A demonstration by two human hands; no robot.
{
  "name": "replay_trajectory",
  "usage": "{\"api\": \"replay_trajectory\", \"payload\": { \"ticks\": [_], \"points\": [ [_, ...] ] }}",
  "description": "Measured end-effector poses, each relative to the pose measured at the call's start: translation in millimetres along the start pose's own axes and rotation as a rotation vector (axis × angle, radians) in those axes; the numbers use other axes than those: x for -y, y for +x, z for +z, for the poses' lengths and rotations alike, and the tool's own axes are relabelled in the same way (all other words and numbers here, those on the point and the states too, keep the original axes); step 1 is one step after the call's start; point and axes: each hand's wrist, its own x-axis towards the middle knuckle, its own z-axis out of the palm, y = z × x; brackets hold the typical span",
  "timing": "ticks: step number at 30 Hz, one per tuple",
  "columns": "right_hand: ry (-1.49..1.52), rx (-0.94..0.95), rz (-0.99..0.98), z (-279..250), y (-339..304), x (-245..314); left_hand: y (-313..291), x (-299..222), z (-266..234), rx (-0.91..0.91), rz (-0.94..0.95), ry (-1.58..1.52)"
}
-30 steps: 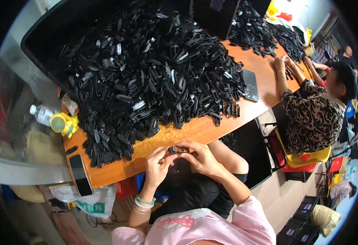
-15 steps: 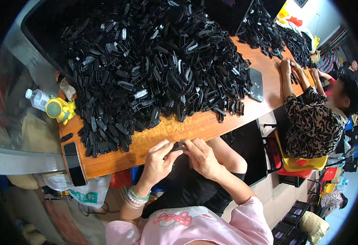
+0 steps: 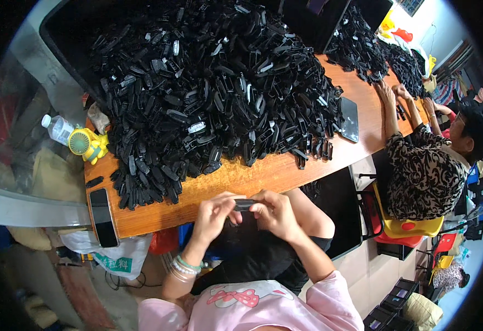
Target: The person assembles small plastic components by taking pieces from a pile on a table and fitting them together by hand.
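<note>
A small, elongated black plastic part (image 3: 245, 205) is held over my lap, just off the table's front edge. My right hand (image 3: 277, 214) is closed on its right end, with the thumb below and the fingers over the top. At the other end my left hand (image 3: 214, 216) curls its fingers against the part, partly hiding it. Beyond both hands, a large heap of similar black plastic parts (image 3: 214, 105) covers much of the wooden table (image 3: 208, 190). Several loose parts lie along the heap's right edge.
At the left are a phone (image 3: 103, 218), a yellow toy-like fan (image 3: 87, 144) and a plastic bottle (image 3: 57, 129). A dark flat tablet-like slab (image 3: 349, 119) lies right of the heap. A co-worker in a patterned shirt (image 3: 426, 176) sits at the right, hands on the table.
The black part has turned and now shows its long side between my hands. My left fingers have loosened and shifted along it. The co-worker's hands have moved slightly apart.
</note>
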Motion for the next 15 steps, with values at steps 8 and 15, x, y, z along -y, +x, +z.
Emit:
{"api": "replay_trajectory", "payload": {
  "ticks": [8,15],
  "points": [
    [-0.497,-0.445,-0.367,-21,75,-18,72,2,-26,-0.501,0.268,1.505],
    [-0.825,-0.459,-0.606,-41,112,-19,79,3,-24,-0.468,0.293,1.521]
  ]
}}
